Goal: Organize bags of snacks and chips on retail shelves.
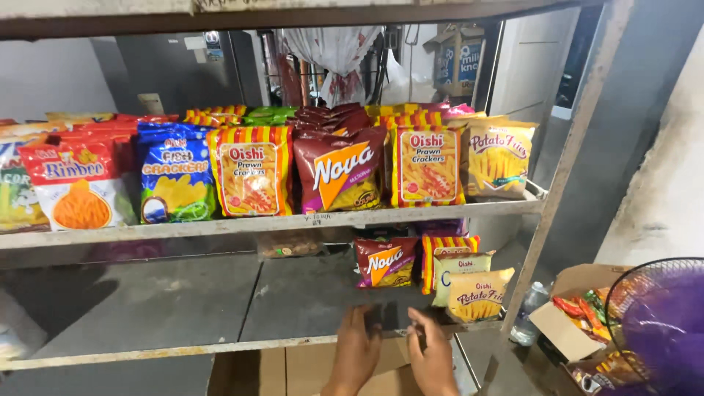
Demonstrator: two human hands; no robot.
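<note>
My left hand [357,345] and my right hand [433,352] rest side by side on the front edge of the lower grey shelf [183,301], fingers flat and a little apart, holding nothing. Just beyond my right hand stands a yellow snack bag [479,295], with a pale bag [460,268] and a red-and-yellow striped bag [444,249] behind it. A maroon snack bag [386,262] stands a little farther back, beyond my left hand. The left part of this shelf holds no bags.
The upper shelf [271,222] carries a full row of snack bags in red, blue, striped, maroon and yellow. A metal upright [561,176] bounds the rack on the right. An open cardboard box [579,323] of packets, a water bottle [529,314] and a purple fan [660,323] sit at lower right.
</note>
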